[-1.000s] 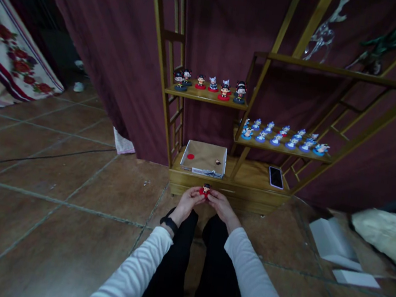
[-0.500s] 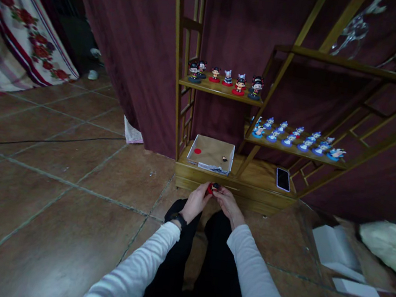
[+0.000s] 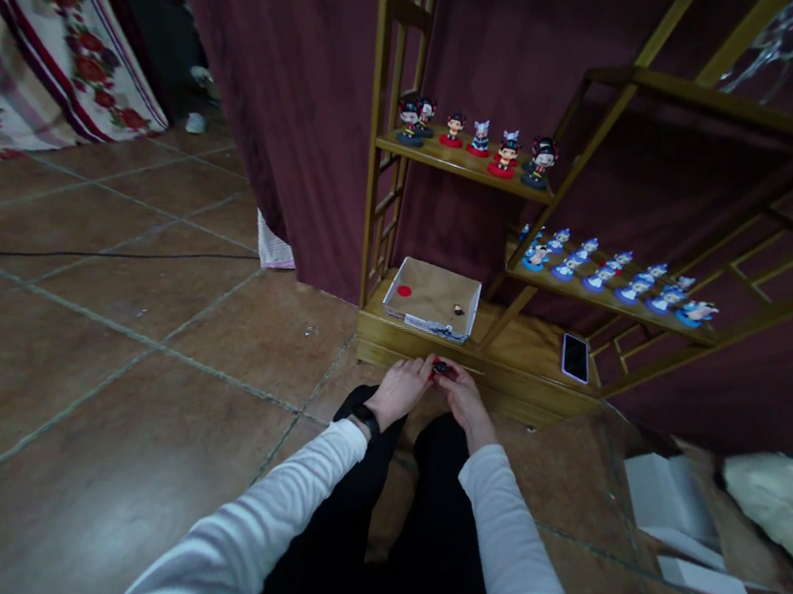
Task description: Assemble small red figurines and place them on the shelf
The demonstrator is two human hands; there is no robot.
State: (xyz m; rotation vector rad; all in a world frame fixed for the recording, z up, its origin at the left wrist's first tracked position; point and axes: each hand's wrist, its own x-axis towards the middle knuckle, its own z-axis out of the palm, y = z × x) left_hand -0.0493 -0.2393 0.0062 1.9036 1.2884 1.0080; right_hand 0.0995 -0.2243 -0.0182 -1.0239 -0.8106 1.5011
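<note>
My left hand (image 3: 402,391) and right hand (image 3: 465,398) pinch a red-and-black figurine (image 3: 439,368) — a shallow box (image 3: 435,293) sits near the bottom shelf's (image 3: 531,348) left front corner

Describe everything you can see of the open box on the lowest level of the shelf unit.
The box is shallow and rectangular, apparently cardboard, with a brown inside and pale rims. Its front wall is partly white with dark markings too small to read. It lies flat, open side up, at the left of the lowest level of the wooden shelf unit. Inside are a flat red disc towards the left and a small dark-and-pale piece towards the right. Neither hand appears to touch it.
</note>
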